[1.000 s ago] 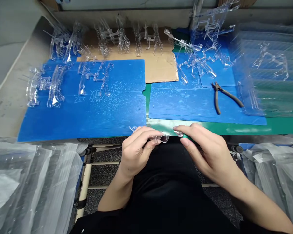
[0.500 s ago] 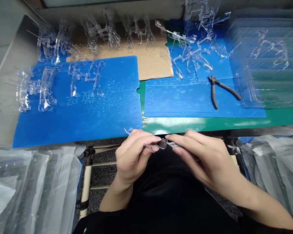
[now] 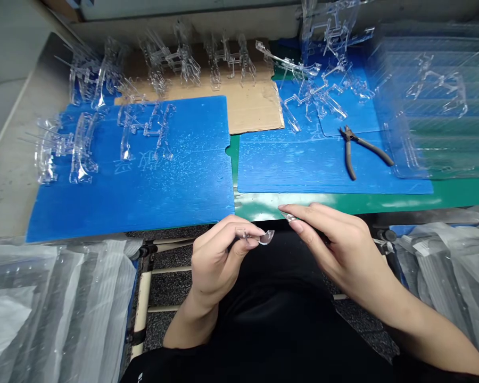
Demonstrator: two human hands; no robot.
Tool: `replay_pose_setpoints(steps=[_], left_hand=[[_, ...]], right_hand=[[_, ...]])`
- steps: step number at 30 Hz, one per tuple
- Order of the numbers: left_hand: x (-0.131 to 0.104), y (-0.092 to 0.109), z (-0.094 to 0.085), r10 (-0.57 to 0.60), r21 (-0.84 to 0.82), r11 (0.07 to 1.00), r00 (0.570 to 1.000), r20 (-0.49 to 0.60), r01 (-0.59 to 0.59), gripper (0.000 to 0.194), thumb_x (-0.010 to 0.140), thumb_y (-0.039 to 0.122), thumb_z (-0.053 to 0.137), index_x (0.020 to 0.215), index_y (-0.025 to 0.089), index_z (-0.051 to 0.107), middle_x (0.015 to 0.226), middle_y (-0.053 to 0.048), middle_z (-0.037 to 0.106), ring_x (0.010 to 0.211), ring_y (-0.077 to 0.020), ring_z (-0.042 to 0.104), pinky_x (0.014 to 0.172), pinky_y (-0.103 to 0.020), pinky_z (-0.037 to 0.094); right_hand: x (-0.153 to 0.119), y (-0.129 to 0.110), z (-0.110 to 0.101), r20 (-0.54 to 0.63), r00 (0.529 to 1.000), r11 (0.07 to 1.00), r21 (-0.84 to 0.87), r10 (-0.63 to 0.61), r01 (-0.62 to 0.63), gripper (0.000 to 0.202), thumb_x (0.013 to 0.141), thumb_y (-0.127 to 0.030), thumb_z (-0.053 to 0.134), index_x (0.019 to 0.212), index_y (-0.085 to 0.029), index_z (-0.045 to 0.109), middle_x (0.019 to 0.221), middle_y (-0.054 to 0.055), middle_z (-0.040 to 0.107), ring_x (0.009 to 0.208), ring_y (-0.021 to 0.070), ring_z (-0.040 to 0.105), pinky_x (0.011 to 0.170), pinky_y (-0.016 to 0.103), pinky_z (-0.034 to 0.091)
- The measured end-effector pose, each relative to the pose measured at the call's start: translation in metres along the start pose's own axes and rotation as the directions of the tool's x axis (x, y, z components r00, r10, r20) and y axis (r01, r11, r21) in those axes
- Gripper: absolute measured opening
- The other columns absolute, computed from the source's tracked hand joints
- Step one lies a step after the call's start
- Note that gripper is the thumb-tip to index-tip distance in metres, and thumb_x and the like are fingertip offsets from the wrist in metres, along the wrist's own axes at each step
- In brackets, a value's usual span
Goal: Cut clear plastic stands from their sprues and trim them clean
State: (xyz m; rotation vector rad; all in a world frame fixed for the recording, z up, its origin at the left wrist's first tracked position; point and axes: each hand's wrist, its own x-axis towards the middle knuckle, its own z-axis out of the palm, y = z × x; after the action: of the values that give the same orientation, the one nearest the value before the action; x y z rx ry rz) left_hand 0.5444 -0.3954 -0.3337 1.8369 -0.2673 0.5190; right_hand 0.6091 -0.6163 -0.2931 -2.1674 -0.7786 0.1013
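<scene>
My left hand [image 3: 219,255] pinches a small clear plastic piece [image 3: 266,238] whose curved end sticks out to the right of the fingertips. Facing it, my right hand [image 3: 335,239] is closed on another clear piece [image 3: 288,216], mostly hidden by thumb and fingers. A gap separates the two pieces. Both hands are over my lap, at the front edge of the green table [image 3: 343,202]. Pliers [image 3: 350,139] with grey handles lie partly open on the right blue sheet [image 3: 263,170], beyond my right hand.
Clear branched plastic parts [image 3: 83,149] lie on the left blue sheet [image 3: 175,197]. More stand along the cardboard [image 3: 255,106] and pile up [image 3: 319,96] behind the pliers. Clear trays [image 3: 443,143] are stacked at right. Plastic-wrapped bundles [image 3: 451,266] flank me on both sides.
The two clear pieces, close together or touching before, are now apart. My right hand has moved up and slightly away from my left. The view has shifted a little.
</scene>
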Motion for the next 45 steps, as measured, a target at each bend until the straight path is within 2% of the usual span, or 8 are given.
replay_pose_setpoints(steps=[3, 8, 13, 18, 27, 32, 39, 45], left_hand=[[-0.001, 0.000, 0.000, -0.039, -0.060, 0.997, 0.999, -0.007, 0.039, 0.015, 0.112, 0.022, 0.067, 0.106, 0.017, 0.079, 0.088, -0.004, 0.076, 0.078, -0.0139, 0.071, 0.070, -0.025, 0.055], [-0.008, -0.006, 0.001, -0.104, -0.164, 0.981, 0.995, 0.012, 0.105, 0.029, 0.118, 0.034, 0.054, 0.107, 0.017, 0.074, 0.089, -0.005, 0.067, 0.077, -0.0147, 0.062, 0.069, -0.028, 0.050], [-0.016, -0.010, 0.004, -0.182, -0.274, 0.942, 0.981, 0.069, 0.194, 0.035, 0.120, 0.043, 0.044, 0.102, 0.020, 0.063, 0.082, -0.003, 0.059, 0.070, -0.0149, 0.054, 0.063, -0.030, 0.042], [-0.016, -0.009, 0.004, -0.123, -0.196, 0.971, 0.990, 0.067, 0.134, 0.035, 0.120, 0.042, 0.045, 0.098, 0.020, 0.061, 0.081, -0.002, 0.059, 0.072, -0.0152, 0.057, 0.066, -0.030, 0.044], [-0.010, -0.003, 0.006, -0.023, -0.055, 0.998, 0.996, 0.091, 0.028, 0.040, 0.119, 0.042, 0.043, 0.088, 0.020, 0.056, 0.073, -0.002, 0.060, 0.066, -0.0162, 0.061, 0.065, -0.030, 0.048], [-0.007, -0.003, 0.007, 0.003, -0.029, 1.000, 0.996, 0.092, 0.000, 0.042, 0.119, 0.043, 0.045, 0.086, 0.020, 0.057, 0.069, -0.001, 0.056, 0.063, -0.0156, 0.058, 0.061, -0.030, 0.045], [-0.005, -0.002, 0.008, 0.027, -0.064, 0.998, 0.994, 0.104, -0.020, 0.042, 0.119, 0.043, 0.046, 0.085, 0.020, 0.056, 0.068, -0.002, 0.058, 0.060, -0.0151, 0.057, 0.060, -0.031, 0.045], [-0.007, -0.001, 0.012, -0.003, -0.048, 0.999, 0.998, 0.066, 0.006, 0.045, 0.117, 0.046, 0.049, 0.080, 0.021, 0.055, 0.066, -0.003, 0.058, 0.058, -0.0155, 0.056, 0.060, -0.030, 0.047]], right_hand=[[-0.002, -0.003, -0.002, -0.005, 1.000, 1.000, -0.004, -0.001, 0.001, 0.029, 0.117, -0.026, 0.058, 0.140, -0.020, 0.075, 0.117, 0.010, 0.083, 0.097, 0.0236, 0.078, 0.086, 0.038, 0.061], [-0.004, -0.005, -0.002, 0.015, 0.999, 0.999, 0.006, -0.034, 0.034, 0.036, 0.117, -0.019, 0.053, 0.150, -0.014, 0.064, 0.133, 0.015, 0.077, 0.118, 0.0257, 0.075, 0.099, 0.039, 0.059], [-0.007, -0.006, 0.005, 0.077, 0.986, 0.986, 0.083, -0.148, 0.142, 0.035, 0.116, -0.016, 0.051, 0.151, -0.019, 0.060, 0.118, 0.010, 0.073, 0.100, 0.0206, 0.072, 0.086, 0.033, 0.058], [-0.011, -0.006, 0.015, 0.089, 0.971, 0.975, 0.022, -0.222, 0.221, 0.040, 0.117, -0.019, 0.051, 0.156, -0.023, 0.055, 0.107, 0.003, 0.072, 0.075, 0.0147, 0.066, 0.063, 0.028, 0.049], [-0.015, -0.003, 0.010, 0.064, 0.942, 0.942, -0.043, -0.330, 0.333, 0.050, 0.117, -0.016, 0.048, 0.167, -0.016, 0.046, 0.089, -0.001, 0.061, 0.061, 0.0134, 0.048, 0.055, 0.031, 0.038], [-0.014, -0.003, 0.005, 0.073, 0.942, 0.944, 0.018, -0.329, 0.328, 0.049, 0.117, -0.015, 0.047, 0.166, -0.015, 0.046, 0.094, 0.000, 0.066, 0.066, 0.0127, 0.054, 0.058, 0.030, 0.041], [-0.013, -0.004, 0.001, 0.092, 0.948, 0.945, 0.155, -0.304, 0.288, 0.048, 0.118, -0.019, 0.046, 0.166, -0.020, 0.049, 0.087, -0.001, 0.062, 0.068, 0.0157, 0.057, 0.058, 0.033, 0.043], [-0.016, -0.004, 0.003, 0.076, 0.954, 0.939, 0.211, -0.291, 0.270, 0.048, 0.117, -0.016, 0.049, 0.164, -0.019, 0.051, 0.091, 0.000, 0.066, 0.069, 0.0159, 0.059, 0.059, 0.034, 0.046]])
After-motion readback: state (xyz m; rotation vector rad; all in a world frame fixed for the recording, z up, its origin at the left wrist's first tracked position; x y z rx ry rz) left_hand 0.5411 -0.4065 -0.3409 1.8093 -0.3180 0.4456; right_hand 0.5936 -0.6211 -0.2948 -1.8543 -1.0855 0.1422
